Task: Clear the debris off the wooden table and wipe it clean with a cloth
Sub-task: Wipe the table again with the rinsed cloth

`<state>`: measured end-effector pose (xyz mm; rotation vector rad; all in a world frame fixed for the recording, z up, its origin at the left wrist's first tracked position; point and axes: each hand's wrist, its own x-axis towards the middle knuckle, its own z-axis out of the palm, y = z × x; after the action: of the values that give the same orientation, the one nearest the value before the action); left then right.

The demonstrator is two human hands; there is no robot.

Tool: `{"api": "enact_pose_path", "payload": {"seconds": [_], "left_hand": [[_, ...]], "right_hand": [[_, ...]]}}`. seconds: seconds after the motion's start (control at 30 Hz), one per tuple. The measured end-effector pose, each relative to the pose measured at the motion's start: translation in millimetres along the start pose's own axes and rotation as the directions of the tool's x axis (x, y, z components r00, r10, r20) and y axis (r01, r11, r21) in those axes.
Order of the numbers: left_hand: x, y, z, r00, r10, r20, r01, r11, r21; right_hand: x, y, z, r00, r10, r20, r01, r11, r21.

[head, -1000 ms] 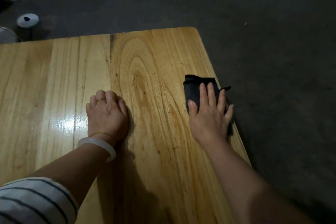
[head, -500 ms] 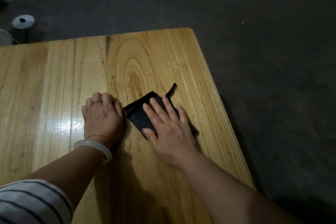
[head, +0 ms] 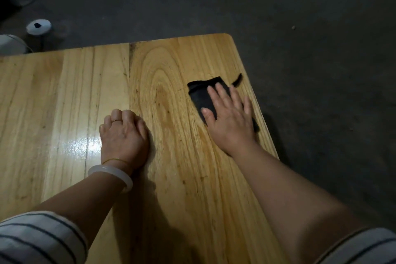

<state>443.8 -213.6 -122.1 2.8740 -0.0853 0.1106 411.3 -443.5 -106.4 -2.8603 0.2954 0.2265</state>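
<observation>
Two hands are working on the wooden table (head: 64, 92). Right hand (head: 231, 122) is pressing flat, fingers straight and spread, on the black cloth (head: 201, 96), which is lying near the table's right edge, short of the far right corner. Left hand (head: 123, 133) is resting mid-table, fingers curled under, nothing visible inside. Judging the cloth soft, light and limp: flat palm pressure is suiting it better than a pinch. Tabletop is looking glossy, likely slick. Dark floor (head: 321, 70) is surrounding it; the lighting is dim.

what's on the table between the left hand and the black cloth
Nothing: in the head view only bare wooden table lies between the left hand and the black cloth, which the right hand presses flat.
</observation>
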Motion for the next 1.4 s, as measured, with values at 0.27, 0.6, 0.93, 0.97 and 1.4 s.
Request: {"api": "enact_pose_path", "payload": {"seconds": [0.27, 0.6, 0.93, 0.97, 1.4], "left_hand": [[1, 1, -7, 0.997, -0.02, 0.08, 0.022, 0.999, -0.026], [-22, 36, -43, 0.963, -0.078, 0.26, 0.168, 0.923, -0.346], [-74, 67, -62, 0.921, -0.134, 0.367, 0.332, 0.764, -0.553], [-76, 67, -64, 0.91, -0.149, 0.386, 0.361, 0.742, -0.565], [-82, 57, -94, 0.527, -0.177, 0.831, 0.849, 0.06, -0.525]], "right_hand": [[-65, -26, 9, 0.963, 0.267, 0.024, -0.268, 0.961, 0.073], [-108, -27, 0, 0.973, -0.2, 0.111, 0.148, 0.919, 0.366], [-119, -16, -21, 0.935, 0.351, 0.049, -0.343, 0.864, 0.368], [-117, -17, -23, 0.932, 0.361, 0.036, -0.346, 0.857, 0.382], [-167, -81, -22, 0.944, -0.206, -0.257, 0.296, 0.872, 0.39]]}}
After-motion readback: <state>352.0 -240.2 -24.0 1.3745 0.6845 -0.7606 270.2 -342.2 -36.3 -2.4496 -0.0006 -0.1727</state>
